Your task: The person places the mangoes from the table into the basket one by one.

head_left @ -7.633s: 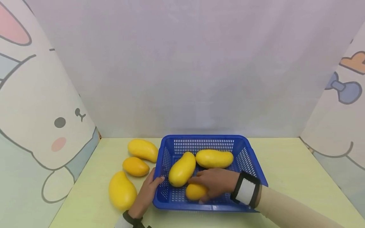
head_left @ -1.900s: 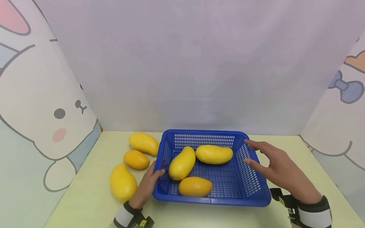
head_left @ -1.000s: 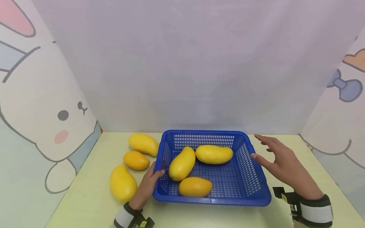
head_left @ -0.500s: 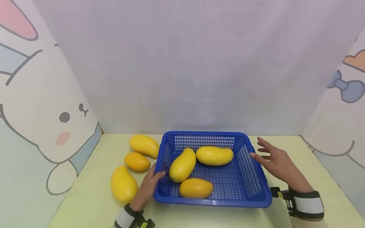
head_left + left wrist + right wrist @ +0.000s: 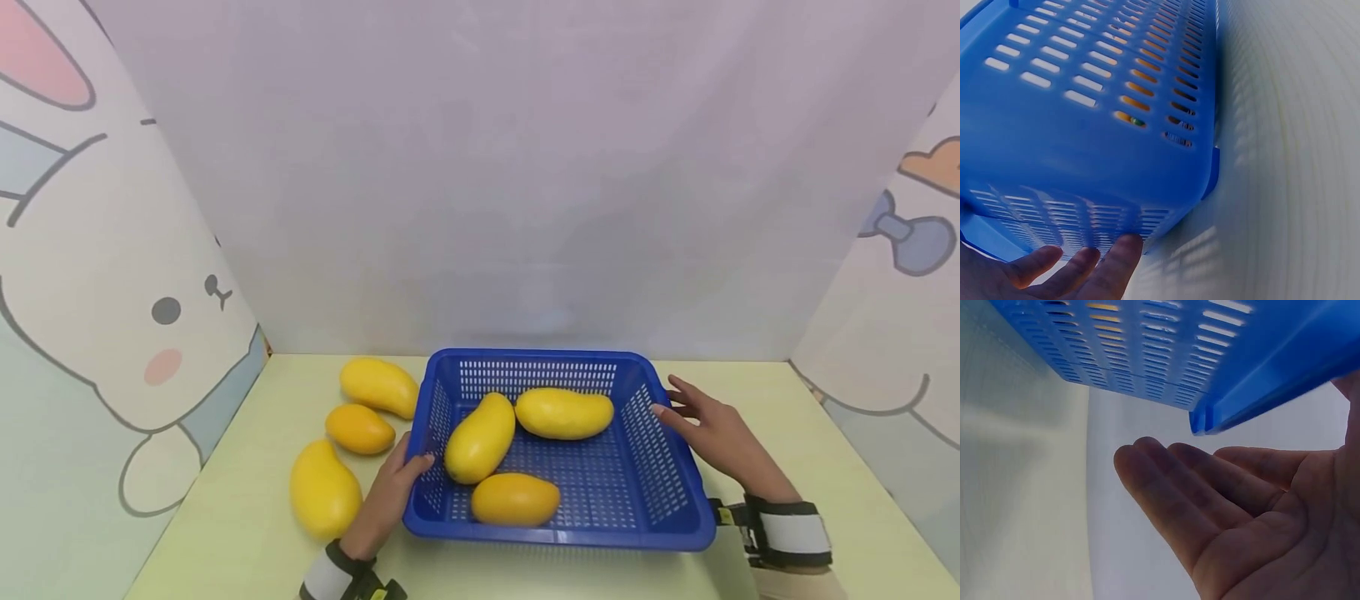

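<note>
Mangoes (image 5: 564, 413) lay in two groups before me, three inside the blue perforated plastic basket (image 5: 555, 535) and three out on the pale tabletop (image 5: 817, 467) to its left. In the basket, one yellow mango stretched sideways along the back, a second yellow mango (image 5: 480, 437) slanted at the left, and an orange mango (image 5: 515, 500) lay crosswise near the front wall. Outside, the back yellow mango (image 5: 379, 387) sat just beside the basket, a smaller orange mango (image 5: 360, 429) in front of it, and a plump yellow mango (image 5: 325, 490) nearest me. My left hand (image 5: 386, 496) gripped the basket's left side, thumb over the rim and fingers outside. My right hand (image 5: 716, 437) was empty, its fingers loosely spread and relaxed at the right rim; the thumb tip was at the edge, though I couldn't tell whether it touched. A band circled each wrist. Behind everything hung a lilac-grey cloth (image 5: 480, 167), with a cartoon rabbit (image 5: 82, 292) on the left panel and a blue bow (image 5: 915, 237) on the right.
</note>
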Demonstrator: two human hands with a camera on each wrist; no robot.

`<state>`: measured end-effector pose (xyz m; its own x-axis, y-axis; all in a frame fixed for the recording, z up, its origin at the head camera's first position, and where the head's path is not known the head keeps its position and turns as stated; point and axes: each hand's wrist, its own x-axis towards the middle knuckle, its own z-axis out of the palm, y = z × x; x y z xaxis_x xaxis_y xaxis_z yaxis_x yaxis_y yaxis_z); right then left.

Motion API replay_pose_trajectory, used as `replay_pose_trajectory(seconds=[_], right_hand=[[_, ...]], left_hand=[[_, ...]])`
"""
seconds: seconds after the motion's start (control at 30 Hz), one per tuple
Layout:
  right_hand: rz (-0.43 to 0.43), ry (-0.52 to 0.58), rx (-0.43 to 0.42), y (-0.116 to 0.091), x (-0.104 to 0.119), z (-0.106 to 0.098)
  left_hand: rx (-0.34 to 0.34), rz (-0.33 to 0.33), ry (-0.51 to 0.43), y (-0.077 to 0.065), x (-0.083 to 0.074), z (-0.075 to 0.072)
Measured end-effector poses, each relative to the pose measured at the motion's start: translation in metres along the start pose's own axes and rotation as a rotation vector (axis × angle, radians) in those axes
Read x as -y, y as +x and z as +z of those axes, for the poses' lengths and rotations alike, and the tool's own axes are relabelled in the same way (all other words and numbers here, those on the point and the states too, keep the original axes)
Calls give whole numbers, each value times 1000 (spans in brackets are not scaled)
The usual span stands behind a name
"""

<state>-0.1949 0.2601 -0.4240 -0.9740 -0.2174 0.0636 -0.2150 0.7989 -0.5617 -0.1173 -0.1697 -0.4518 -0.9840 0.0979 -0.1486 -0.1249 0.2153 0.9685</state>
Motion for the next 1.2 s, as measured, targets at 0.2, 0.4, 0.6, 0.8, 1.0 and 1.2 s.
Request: replay_pose_trajectory(seconds=[0.2,0.4,0.6,0.8,1.0,1.2], right_hand=[[17,29,22,2,1,5],[48,70,48,4,4,8],[78,152,69,5,5,11],[100,198,62,6,8,14],[103,210,71,6,7,16],[85,196,95,6,4,17]], left_hand=[[-4,6,-6,-1,0,0],[3,14,-6,-1,-2,-1],[-4,27,2,-1,-2,0],[-10,21,-10,-1,-3,0],[-2,18,-8,-1,-2,0],[-3,12,-13,-1,-2,0]])
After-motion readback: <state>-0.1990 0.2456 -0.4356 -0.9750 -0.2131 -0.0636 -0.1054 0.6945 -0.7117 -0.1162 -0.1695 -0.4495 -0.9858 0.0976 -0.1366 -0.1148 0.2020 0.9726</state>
